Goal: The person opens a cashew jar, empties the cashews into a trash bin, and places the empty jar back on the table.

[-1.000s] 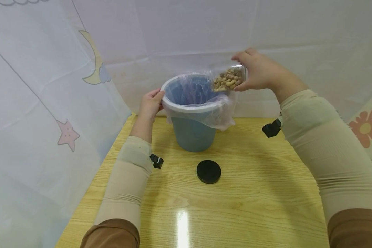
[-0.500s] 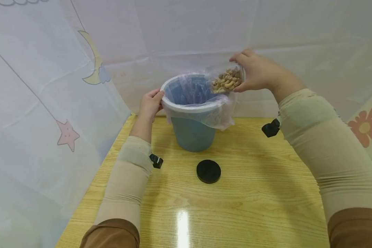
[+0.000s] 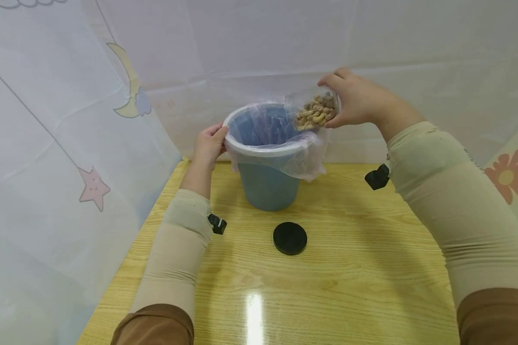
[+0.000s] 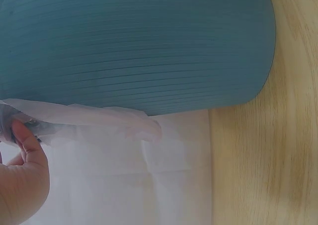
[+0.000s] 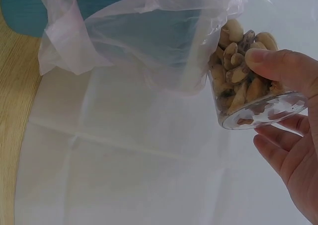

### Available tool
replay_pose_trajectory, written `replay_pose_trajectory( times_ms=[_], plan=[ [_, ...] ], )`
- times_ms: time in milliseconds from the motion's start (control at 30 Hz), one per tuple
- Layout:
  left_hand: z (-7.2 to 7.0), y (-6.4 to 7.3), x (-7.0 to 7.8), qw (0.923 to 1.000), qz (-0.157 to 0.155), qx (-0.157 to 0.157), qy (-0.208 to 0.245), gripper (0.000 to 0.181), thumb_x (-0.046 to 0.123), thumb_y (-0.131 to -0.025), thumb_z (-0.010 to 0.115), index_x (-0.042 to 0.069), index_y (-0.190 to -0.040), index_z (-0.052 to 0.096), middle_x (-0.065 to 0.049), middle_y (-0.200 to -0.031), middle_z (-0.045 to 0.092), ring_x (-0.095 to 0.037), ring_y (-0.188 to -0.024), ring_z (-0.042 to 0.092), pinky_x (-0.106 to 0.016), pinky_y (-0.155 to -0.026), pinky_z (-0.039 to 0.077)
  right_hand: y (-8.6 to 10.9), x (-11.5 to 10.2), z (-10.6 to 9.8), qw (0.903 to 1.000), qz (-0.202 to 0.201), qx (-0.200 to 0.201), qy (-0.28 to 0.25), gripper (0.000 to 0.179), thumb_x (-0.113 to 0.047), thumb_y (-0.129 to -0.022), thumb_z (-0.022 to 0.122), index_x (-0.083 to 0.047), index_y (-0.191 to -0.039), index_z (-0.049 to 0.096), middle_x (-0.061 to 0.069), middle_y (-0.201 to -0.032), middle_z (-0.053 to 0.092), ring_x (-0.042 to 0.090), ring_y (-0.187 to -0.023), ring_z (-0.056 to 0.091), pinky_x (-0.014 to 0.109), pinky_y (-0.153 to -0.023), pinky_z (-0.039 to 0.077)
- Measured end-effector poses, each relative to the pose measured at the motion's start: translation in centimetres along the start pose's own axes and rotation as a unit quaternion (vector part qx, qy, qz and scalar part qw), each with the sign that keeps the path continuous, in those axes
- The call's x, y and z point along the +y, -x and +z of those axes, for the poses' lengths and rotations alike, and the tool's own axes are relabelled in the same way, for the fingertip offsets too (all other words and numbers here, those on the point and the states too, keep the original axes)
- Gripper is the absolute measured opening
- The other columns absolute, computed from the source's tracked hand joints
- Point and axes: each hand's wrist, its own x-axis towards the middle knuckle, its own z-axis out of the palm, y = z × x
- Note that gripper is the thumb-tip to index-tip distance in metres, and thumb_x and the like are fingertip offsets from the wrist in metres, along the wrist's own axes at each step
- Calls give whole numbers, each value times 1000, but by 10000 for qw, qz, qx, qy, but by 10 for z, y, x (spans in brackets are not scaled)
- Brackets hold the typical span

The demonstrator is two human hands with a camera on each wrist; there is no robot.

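A blue bin (image 3: 269,184) with a white rim stands on the table, lined with a thin pinkish plastic bag (image 3: 304,160) folded over the rim. My left hand (image 3: 209,143) grips the rim at its left side, thumb on top. My right hand (image 3: 359,98) holds a clear jar (image 5: 248,111) by its base end, tilted on its side with the mouth toward the bin. Mixed nuts (image 3: 316,114), cashews among them, lie inside the jar toward its base. The jar's mouth end overlaps the bin's right rim in the head view.
A round black lid (image 3: 290,238) lies on the wooden table (image 3: 349,268) in front of the bin. A pale printed sheet (image 3: 259,43) hangs close behind the bin and along the left side. Small black cameras sit on both wrists.
My right hand has shifted slightly left with the jar, bringing it a little farther over the bin. The left hand keeps its grip on the rim.
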Motion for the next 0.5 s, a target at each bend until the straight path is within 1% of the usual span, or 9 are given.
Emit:
replay_pose_trajectory(
  times_ms=[500],
  plan=[
    [0, 2, 0, 9999, -17, 4, -133, 38, 29, -89, 59, 17, -125, 58, -5, -116, 60, -15, -84, 61, -28, -77, 52, 1, 1, 0, 9998, -180, 4, 105, 91, -24, -71, 77, -9, -143, 23, 23, -137, 23, 41, -108, 43, 56, -89, 38]
  ],
)
